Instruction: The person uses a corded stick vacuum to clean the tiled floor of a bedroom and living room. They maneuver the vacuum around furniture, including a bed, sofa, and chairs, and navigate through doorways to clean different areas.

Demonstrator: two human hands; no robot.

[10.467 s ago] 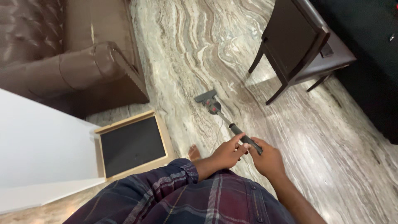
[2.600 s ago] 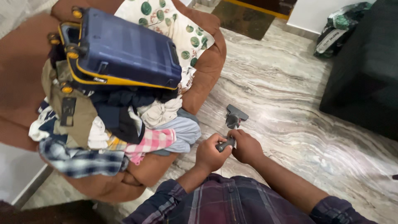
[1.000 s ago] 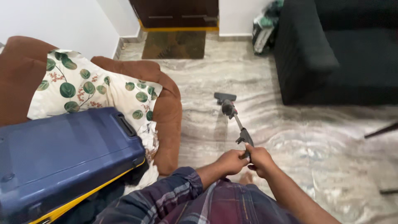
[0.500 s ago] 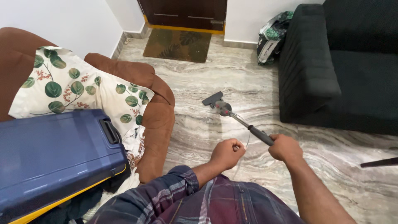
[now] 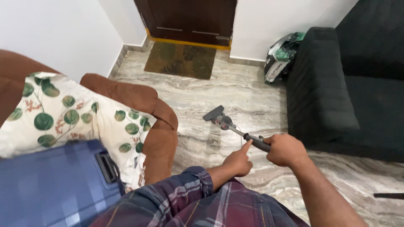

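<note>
The right hand (image 5: 286,149) is closed around the vacuum stick (image 5: 237,131); its head sits on the marble floor (image 5: 252,90). The left hand (image 5: 238,159) only points a finger at the grip. One-handed, the head could swing and bump the black sofa (image 5: 332,92).

A slim grey stick vacuum with a dark handle grip (image 5: 252,140) slants down across the veined marble floor, its flat grey floor head (image 5: 213,113) resting on the tiles between the brown armchair and the black sofa
</note>
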